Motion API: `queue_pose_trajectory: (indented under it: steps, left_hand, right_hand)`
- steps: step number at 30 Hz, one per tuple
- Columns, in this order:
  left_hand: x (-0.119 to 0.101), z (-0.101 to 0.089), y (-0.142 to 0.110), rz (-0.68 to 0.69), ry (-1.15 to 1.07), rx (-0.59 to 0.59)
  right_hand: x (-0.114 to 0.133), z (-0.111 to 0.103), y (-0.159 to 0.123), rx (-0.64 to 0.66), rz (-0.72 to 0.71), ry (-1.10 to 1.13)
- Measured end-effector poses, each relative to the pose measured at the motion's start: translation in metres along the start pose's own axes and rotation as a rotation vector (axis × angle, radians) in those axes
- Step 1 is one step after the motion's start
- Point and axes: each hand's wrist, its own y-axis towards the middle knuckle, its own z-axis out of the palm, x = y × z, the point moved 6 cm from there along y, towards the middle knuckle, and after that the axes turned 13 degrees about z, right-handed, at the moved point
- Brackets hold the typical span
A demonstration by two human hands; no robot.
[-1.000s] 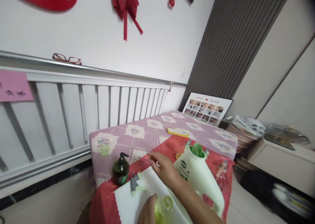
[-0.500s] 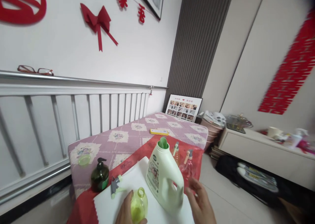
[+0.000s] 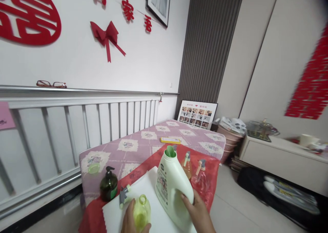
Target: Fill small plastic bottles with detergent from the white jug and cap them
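A pale green detergent jug (image 3: 170, 188) stands uncapped on a white sheet (image 3: 143, 183), with a darker green spout showing in its mouth. My right hand (image 3: 198, 212) is wrapped round the jug's handle. In my left hand (image 3: 131, 219) is a small yellow-green bottle (image 3: 141, 212), open at the neck, with some liquid low inside. Left of that bottle, a grey and green spray trigger head (image 3: 124, 194) lies loose on the sheet. Beyond it stands a dark green pump bottle (image 3: 108, 184).
Orange (image 3: 187, 165) and pink (image 3: 201, 176) spray bottles stand on a red cloth (image 3: 214, 168) behind the jug. A green cap (image 3: 93, 168) and a yellow box (image 3: 170, 140) lie on the flowered tablecloth (image 3: 143, 136). A radiator (image 3: 102, 120) runs along the left.
My right hand has moved from beside the jug onto its handle and closed round it. My left hand still holds the small bottle. The camera view has shifted slightly.
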Motion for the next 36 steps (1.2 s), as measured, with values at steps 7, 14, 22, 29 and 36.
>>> queue_pose_trajectory:
  steps: [7,14,22,29,36]
  left_hand:
    - [-0.002,-0.006,0.005,0.024,-0.085,-0.042]
    - [-0.013,-0.019,0.006,-0.091,-0.106,0.034]
    - [-0.018,-0.025,0.007,-0.1,-0.188,0.06]
    - [-0.02,-0.029,0.007,-0.078,-0.211,0.059]
    - [-0.025,-0.033,0.008,-0.085,-0.23,0.062]
  right_hand:
    - [0.053,-0.022,-0.005,0.125,-0.045,-0.133]
    - [0.109,-0.043,-0.013,0.335,-0.09,-0.315]
    - [0.138,-0.043,-0.028,0.605,-0.12,-0.509]
    - [0.159,-0.036,-0.038,0.643,-0.145,-0.609]
    - [0.155,-0.032,-0.027,0.539,-0.192,-0.721]
